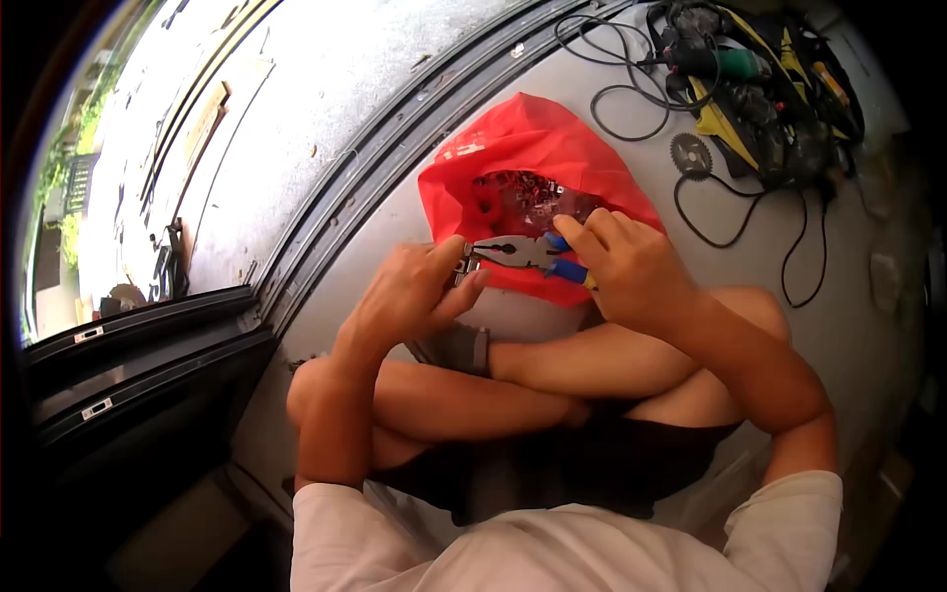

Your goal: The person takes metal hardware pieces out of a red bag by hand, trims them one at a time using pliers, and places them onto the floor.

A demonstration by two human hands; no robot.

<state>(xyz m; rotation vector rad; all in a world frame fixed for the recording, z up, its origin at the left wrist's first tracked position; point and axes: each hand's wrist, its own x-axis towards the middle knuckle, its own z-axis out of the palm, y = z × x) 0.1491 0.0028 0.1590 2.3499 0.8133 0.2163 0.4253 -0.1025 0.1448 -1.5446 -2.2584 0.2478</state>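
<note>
In my right hand (631, 261) is a pair of pliers (508, 252) with blue and yellow handles. Their grey jaws reach left to a small metal piece (468, 259), which my left hand (414, 291) pinches between thumb and fingers. Both hands are over an open red bag (533, 123) that holds many small shiny pieces (528, 197), too small to make out. My crossed bare legs (552, 360) lie below the hands.
At upper right lie a black-and-yellow tool bag (799, 99), a green power tool (735, 64), looped cords (621, 123) and a toothed disc blade (691, 156) on the grey floor (838, 296). Metal door tracks (365, 118) run along the left beside a dark panel (148, 326).
</note>
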